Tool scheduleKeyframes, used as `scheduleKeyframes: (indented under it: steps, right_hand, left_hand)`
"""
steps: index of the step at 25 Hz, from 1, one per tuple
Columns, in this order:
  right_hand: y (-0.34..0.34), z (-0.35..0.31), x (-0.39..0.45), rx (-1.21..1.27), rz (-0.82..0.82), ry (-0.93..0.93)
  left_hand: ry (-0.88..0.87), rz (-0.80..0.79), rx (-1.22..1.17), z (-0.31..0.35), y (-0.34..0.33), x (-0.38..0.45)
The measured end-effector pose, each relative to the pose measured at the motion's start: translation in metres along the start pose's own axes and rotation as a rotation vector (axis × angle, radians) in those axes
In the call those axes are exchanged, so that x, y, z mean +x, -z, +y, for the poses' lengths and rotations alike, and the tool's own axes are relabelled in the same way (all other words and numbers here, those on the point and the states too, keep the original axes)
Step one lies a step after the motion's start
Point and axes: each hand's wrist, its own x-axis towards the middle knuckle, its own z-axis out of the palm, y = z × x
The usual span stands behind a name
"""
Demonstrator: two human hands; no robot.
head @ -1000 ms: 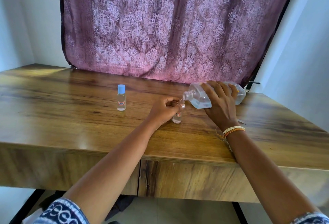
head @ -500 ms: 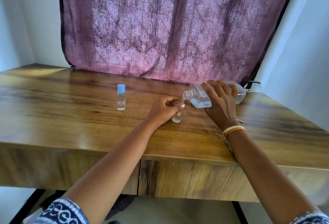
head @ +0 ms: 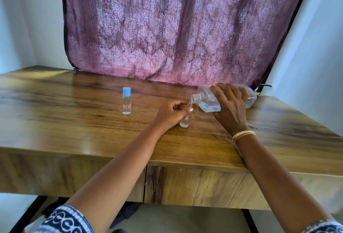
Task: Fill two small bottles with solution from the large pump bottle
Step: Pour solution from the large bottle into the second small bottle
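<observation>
Two hands work: your right hand (head: 230, 111) clamps the tipped large bottle (head: 206, 101), your left hand (head: 171, 115) pinches the open small bottle (head: 185, 120); the capped bottle (head: 126, 101) stands apart.

Wooden table (head: 74, 121) before a purple patterned curtain (head: 176, 28). Right hand (head: 229, 110) gripping a large clear bottle (head: 206, 101) tipped on its side, open neck just over a small bottle (head: 185, 120) pinched upright by the left hand (head: 171, 114). Well to the left, a blue-capped small bottle (head: 126, 101) standing alone.
</observation>
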Motion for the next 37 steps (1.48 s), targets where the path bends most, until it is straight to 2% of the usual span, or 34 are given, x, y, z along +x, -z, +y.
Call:
scheduleKeyframes:
  steps: [23,37]
  right_hand:
    - [-0.0049,-0.0003,-0.0011,0.007,0.016,0.026]
    - [-0.0082,-0.0045,-0.0049,0.115,-0.071,-0.028]
  left_hand:
    - [-0.007,-0.018,0.018,0.0046,-0.0003,-0.0038]
    - [-0.016,-0.006,0.077,0.0034,0.0013,-0.0041]
